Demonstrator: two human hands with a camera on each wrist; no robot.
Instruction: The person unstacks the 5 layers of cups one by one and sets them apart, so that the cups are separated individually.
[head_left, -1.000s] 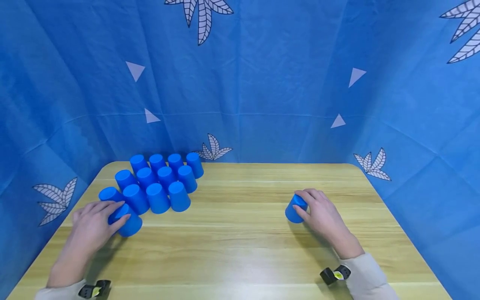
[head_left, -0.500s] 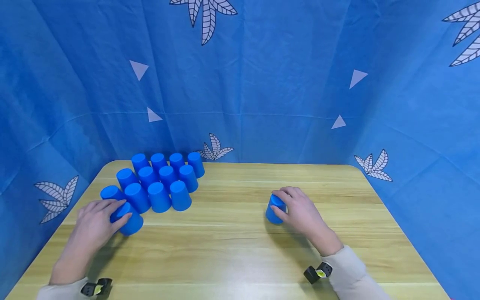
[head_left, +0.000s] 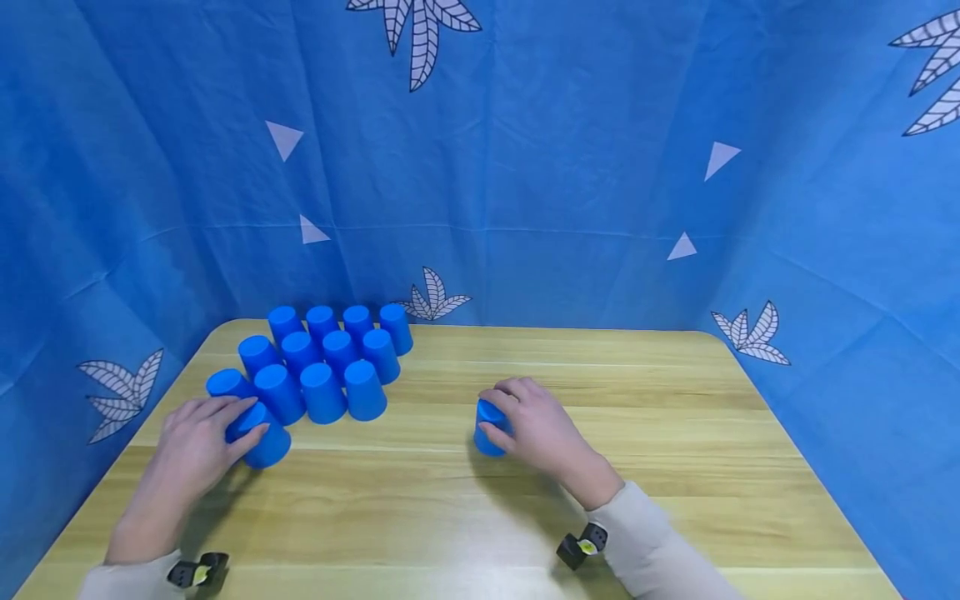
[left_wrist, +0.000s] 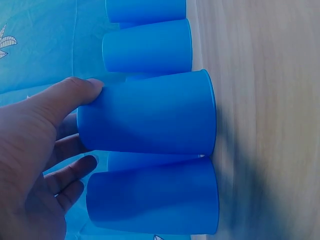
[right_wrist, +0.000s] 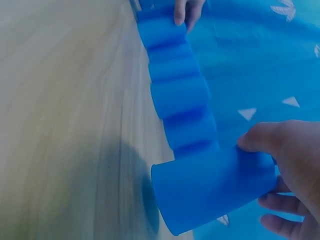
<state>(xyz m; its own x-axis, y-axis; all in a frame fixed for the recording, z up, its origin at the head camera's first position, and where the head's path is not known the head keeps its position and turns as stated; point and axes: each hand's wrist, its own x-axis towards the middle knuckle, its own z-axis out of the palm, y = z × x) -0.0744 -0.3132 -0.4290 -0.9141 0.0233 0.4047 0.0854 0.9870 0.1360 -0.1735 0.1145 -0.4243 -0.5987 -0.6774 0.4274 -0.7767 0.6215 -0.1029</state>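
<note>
My left hand [head_left: 197, 442] grips an upside-down blue cup [head_left: 272, 448] at the near left corner of a group of cups. In the left wrist view the thumb lies over the base end of that cup [left_wrist: 150, 115], and another cup [left_wrist: 155, 197] stands close beside the fingertips. Near the middle of the table, my right hand [head_left: 536, 429] holds a single blue cup [head_left: 487, 435] by its upper end, also mouth down. The right wrist view has this cup [right_wrist: 210, 192] between thumb and fingers; whether its rim touches the table I cannot tell.
Several upside-down blue cups [head_left: 322, 398] stand in tight rows at the left of the wooden table [head_left: 420, 517]. A blue patterned cloth [head_left: 570, 167] hangs behind the table and along its sides. Each wrist wears a small black device [head_left: 581, 546].
My right hand has moved left across the table with its cup, from the right side to near the middle. The left hand has kept its grip on its cup in the same place.
</note>
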